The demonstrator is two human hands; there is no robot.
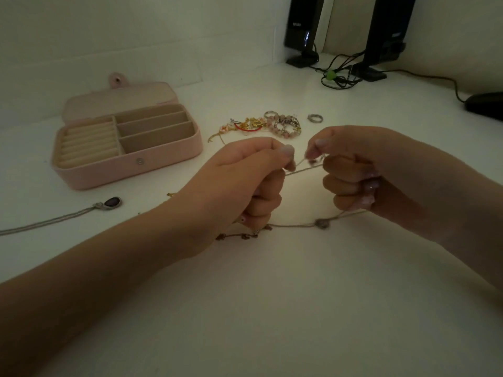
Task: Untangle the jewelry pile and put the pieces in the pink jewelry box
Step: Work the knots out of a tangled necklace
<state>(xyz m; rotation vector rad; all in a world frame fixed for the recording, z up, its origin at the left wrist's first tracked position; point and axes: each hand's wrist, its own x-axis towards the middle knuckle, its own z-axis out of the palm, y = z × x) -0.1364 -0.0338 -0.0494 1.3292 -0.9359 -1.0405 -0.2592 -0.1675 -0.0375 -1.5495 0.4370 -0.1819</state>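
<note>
Both my left hand [245, 175] and right hand [362, 170] pinched a thin chain [288, 226] above the desk [272, 308], while the jewelry pile [269, 125] lay just right of the open pink jewelry box [128, 148].

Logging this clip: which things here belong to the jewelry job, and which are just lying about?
Job: thin chain pinched by left hand and right hand; jewelry pile; loose ring; pendant necklace; pink jewelry box.
Lying about: speakers; cables.

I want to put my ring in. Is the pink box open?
Open. The pink box has its lid tipped back, so its ring rolls and long compartments show, with nothing seen in them.
</note>
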